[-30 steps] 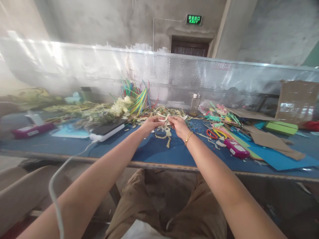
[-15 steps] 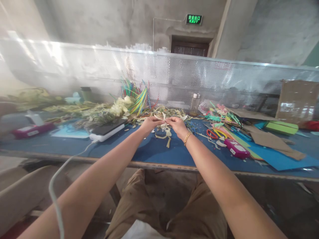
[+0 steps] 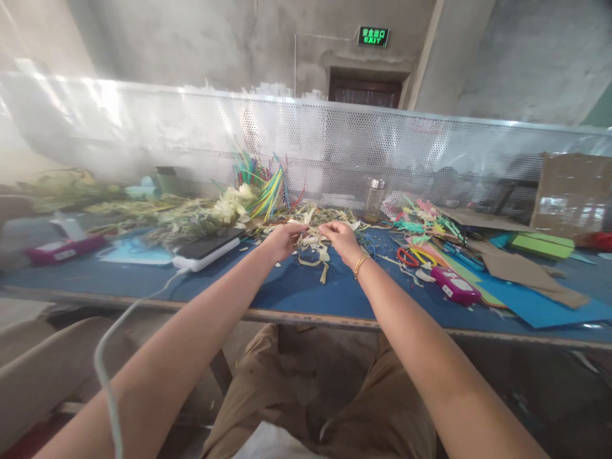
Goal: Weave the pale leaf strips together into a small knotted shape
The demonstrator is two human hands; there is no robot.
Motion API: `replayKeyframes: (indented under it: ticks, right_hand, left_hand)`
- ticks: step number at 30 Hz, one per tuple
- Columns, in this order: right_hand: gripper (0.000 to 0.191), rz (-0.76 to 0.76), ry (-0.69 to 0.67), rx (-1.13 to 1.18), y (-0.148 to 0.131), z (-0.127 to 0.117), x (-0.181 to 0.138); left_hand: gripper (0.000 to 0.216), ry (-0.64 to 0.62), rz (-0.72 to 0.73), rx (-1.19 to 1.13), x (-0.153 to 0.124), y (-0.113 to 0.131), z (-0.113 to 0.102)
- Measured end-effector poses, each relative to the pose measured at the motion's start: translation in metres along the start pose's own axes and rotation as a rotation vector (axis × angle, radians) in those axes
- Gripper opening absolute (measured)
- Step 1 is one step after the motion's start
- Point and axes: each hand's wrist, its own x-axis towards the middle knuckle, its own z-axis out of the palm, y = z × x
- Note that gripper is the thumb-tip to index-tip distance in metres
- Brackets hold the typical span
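Note:
Both my arms reach out over a blue-topped table [image 3: 306, 290]. My left hand [image 3: 283, 241] and my right hand [image 3: 342, 238] are close together above a heap of pale paper strips [image 3: 313, 245]. The fingers of each hand are pinched on the cream strips between them. A gold bracelet [image 3: 360, 264] circles my right wrist. What exactly sits inside the pinch is too small to tell beyond pale strips.
A white power bank with a dark phone on it [image 3: 206, 250] and a white cable [image 3: 108, 357] lie left. Coloured straws [image 3: 261, 182], a jar [image 3: 374, 199], red scissors [image 3: 415, 256], a pink case [image 3: 454, 287] and cardboard sheets [image 3: 526, 273] lie around. A perforated metal screen [image 3: 335, 143] backs the table.
My hands have drifted slightly apart and lowered a little onto the strip heap; the pinch on the pale strips stays.

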Motion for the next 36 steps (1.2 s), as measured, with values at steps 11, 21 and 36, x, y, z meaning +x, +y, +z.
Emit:
replayKeyframes:
  ticks: [11, 21, 36]
  right_hand:
    - [0.022, 0.001, -0.009, -0.037, 0.0, 0.001, -0.002]
    - [0.025, -0.076, -0.071, -0.028, 0.0, 0.004, -0.004]
    - [0.004, -0.259, -0.004, -0.333, -0.008, 0.001, -0.007]
  left_hand:
    - [0.011, 0.015, -0.13, -0.088, -0.005, 0.007, 0.001]
    - [0.023, -0.093, 0.092, 0.214, 0.002, -0.007, -0.001]
    - [0.029, -0.054, 0.214, 0.235, 0.007, -0.009, -0.004]
